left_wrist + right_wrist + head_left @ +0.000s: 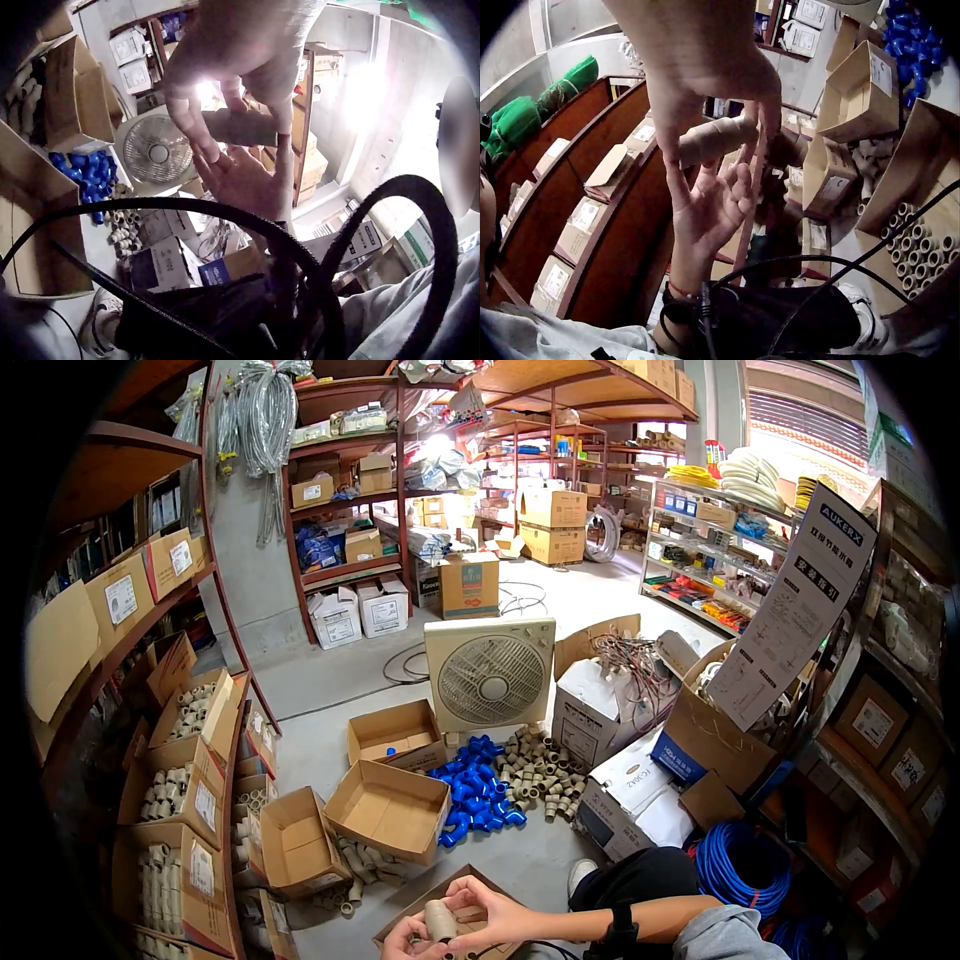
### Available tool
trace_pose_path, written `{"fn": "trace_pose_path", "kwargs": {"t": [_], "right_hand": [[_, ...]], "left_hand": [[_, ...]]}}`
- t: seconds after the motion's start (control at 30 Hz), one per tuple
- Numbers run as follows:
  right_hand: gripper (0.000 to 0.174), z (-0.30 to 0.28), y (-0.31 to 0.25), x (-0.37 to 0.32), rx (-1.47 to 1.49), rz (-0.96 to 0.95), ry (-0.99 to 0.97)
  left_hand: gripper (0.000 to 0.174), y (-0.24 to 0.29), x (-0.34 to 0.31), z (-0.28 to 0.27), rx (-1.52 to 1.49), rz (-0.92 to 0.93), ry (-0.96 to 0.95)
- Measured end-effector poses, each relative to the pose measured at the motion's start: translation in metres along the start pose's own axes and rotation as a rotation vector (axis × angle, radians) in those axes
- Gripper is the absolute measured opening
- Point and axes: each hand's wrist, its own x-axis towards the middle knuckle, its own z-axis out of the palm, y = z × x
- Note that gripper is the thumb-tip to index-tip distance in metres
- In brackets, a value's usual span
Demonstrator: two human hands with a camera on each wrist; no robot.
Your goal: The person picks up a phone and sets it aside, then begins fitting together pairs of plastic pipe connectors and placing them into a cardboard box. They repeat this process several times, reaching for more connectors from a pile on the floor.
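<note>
A beige cylindrical fitting [440, 921] is held between both hands, low in the head view. My left hand [404, 940] grips it from the left and my right hand [492, 916] from the right, fingers curved round its ends. In the left wrist view the fitting [241, 127] lies between the left hand [236, 56] above and the right hand [251, 182] below. The right wrist view shows the fitting [717, 141] under the right hand [709, 71], with the left hand's [711, 214] fingers against it. An open carton [939, 161] beside the hands holds upright fittings [930, 244] in rows.
Empty cartons [388, 807] stand ahead on the floor, beside piles of blue fittings [476, 785] and beige fittings [545, 765]. Behind is a box fan [491, 685]. Shelves with cartons [200, 865] line the left; a blue coil [740, 865] lies right. Black cables [832, 260] hang near the hands.
</note>
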Motion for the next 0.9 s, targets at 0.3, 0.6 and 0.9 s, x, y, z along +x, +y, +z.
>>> {"fn": "trace_pose_path", "kwargs": {"t": [0.3, 0.6, 0.9], "right_hand": [[0.082, 0.007, -0.009, -0.001, 0.067, -0.097, 0.06], [0.076, 0.002, -0.009, -0.001, -0.161, -0.075, 0.065], [0.095, 0.007, -0.02, -0.004, -0.112, -0.128, 0.113]], "left_hand": [[0.023, -0.003, 0.0, -0.001, -0.014, 0.005, 0.006], [0.022, -0.013, 0.001, -0.006, -0.049, -0.002, -0.021], [0.024, -0.013, 0.002, -0.009, -0.047, -0.023, -0.054]]}}
